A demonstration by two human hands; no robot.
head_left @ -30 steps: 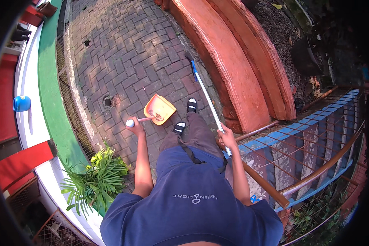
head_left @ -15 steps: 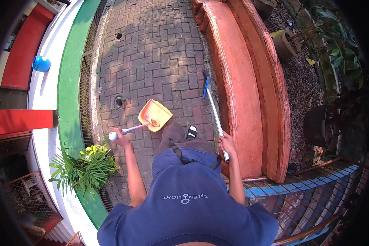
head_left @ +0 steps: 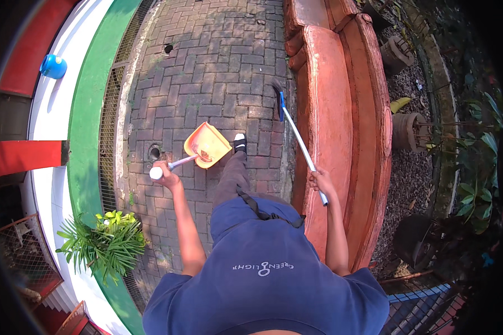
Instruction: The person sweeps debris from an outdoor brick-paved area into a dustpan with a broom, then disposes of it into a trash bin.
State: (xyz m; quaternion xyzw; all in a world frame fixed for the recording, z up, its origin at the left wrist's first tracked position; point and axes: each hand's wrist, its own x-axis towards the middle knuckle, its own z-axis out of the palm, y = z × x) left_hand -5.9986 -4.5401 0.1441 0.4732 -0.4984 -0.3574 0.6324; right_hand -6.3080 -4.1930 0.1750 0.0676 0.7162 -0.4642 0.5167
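Note:
My left hand is wrapped round the pale handle of a long-handled dustpan. Its orange-yellow pan is held out in front of my leg and has some brown debris, perhaps dry leaves, near the handle end. In my right hand is the silver-white pole of a broom, gripped close to its end. The broom's blue head with dark bristles reaches forward to the paving by the foot of the reddish bench. Whether the pan touches the ground cannot be told.
Brick paving stretches ahead, with a round hole left of the dustpan. A reddish concrete bench lines the right side. At left are a metal drain grate, a green strip, a leafy plant and a blue pot.
I have stepped forward, one foot now out in front beside the dustpan. My right hand has moved outward over the bench edge, and the broom slants more. Both hands keep their holds.

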